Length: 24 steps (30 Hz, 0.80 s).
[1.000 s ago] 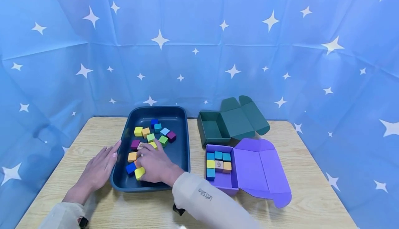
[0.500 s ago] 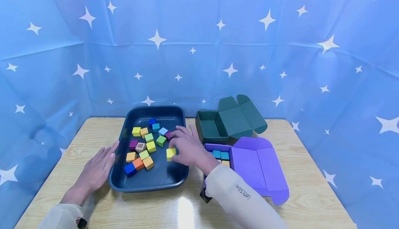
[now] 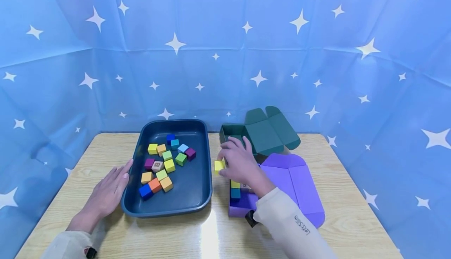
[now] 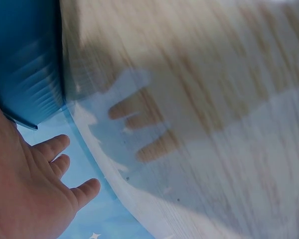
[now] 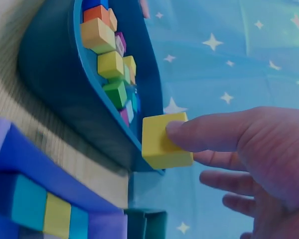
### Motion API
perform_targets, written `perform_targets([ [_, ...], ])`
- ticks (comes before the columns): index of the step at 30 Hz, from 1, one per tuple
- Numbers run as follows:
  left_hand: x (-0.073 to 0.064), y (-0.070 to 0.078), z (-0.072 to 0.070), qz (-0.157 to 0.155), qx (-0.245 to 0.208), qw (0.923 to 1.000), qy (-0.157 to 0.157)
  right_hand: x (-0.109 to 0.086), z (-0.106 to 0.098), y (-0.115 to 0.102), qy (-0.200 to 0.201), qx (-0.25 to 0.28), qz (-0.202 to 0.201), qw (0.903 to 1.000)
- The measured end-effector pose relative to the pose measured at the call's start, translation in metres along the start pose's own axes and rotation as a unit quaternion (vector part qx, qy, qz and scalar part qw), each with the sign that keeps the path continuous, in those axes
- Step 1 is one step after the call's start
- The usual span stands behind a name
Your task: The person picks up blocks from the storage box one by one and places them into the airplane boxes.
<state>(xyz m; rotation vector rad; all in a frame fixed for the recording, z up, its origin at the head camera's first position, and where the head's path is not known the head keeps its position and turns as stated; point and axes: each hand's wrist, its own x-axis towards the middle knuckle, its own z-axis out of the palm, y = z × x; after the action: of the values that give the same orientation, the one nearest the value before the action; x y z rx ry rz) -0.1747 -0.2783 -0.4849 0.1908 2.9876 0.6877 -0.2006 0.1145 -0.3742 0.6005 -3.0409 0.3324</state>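
A yellow cube (image 3: 219, 166) is pinched between the thumb and fingers of my right hand (image 3: 240, 162), above the gap between the tray and the purple box. In the right wrist view the thumb presses the face of this yellow cube (image 5: 162, 142). My left hand (image 3: 107, 193) rests with straight fingers against the left rim of the dark blue tray (image 3: 193, 202). Several coloured cubes lie in the tray, among them an orange cube (image 3: 155, 185) and a wooden cube marked B (image 3: 157, 166). Below my right hand, the purple box (image 3: 243, 211) holds cubes, partly hidden by the hand.
Behind the purple box stands an open dark green box (image 3: 225, 134), its lid (image 3: 270, 131) folded out to the right. The purple lid (image 3: 296, 188) also lies open rightward. A starry blue cloth (image 3: 197, 63) surrounds the wooden table (image 3: 186, 235).
My right hand has lifted the yellow cube out of the tray and carried it right, to the purple box's left side. The left hand stays at the tray's rim.
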Motion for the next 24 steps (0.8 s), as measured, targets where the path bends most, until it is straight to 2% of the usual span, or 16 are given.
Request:
perform_targets([
  [8, 0.0, 0.0, 0.0, -0.002, 0.001, 1.0, 0.001, -0.014, -0.004, 0.017, 0.002, -0.015, 0.014, 0.9998],
  [16, 0.0, 0.0, 0.0, -0.001, 0.0, 1.0, 0.0, -0.023, 0.002, 0.032, -0.034, -0.013, 0.041, 0.9985],
  [24, 0.0, -0.002, 0.0, 0.003, -0.004, 1.0, 0.0, -0.031, 0.006, 0.045, -0.083, -0.013, 0.045, 0.9954],
])
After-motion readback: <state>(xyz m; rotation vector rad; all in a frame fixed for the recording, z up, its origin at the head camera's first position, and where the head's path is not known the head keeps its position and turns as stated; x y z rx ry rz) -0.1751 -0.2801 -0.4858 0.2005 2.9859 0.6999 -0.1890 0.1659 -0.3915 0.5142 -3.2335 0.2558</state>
